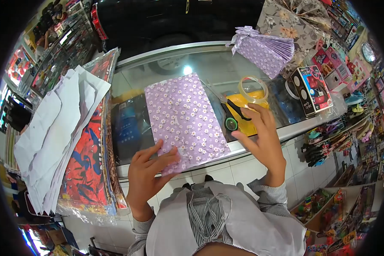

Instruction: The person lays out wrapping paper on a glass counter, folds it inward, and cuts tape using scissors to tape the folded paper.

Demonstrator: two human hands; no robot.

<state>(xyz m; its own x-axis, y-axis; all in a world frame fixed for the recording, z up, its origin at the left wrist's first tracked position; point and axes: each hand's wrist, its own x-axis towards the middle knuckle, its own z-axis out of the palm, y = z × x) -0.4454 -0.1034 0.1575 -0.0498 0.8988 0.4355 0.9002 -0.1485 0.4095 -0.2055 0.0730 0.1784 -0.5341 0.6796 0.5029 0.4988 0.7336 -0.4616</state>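
Observation:
A flat lilac piece of daisy-print wrapping paper (185, 115), shaped like a packet, lies on the glass counter in front of me. My left hand (151, 170) is at its lower left corner, fingers on top and the thumb at the near edge. My right hand (262, 138) hovers at the right, fingers apart and nothing in them. Closest to it are scissors (231, 123) with black and green handles, pointing away to the upper left. Beyond them a roll of clear tape (242, 88) rests on the counter, above something yellow.
White paper sheets (51, 123) are piled on plastic-wrapped printed sheets (87, 158) at left. A pleated lilac gift bag (264, 53), a floral grey-brown one (286, 21) and a boxed toy (315, 91) stand at right. The counter's metal edge (290, 132) runs before me.

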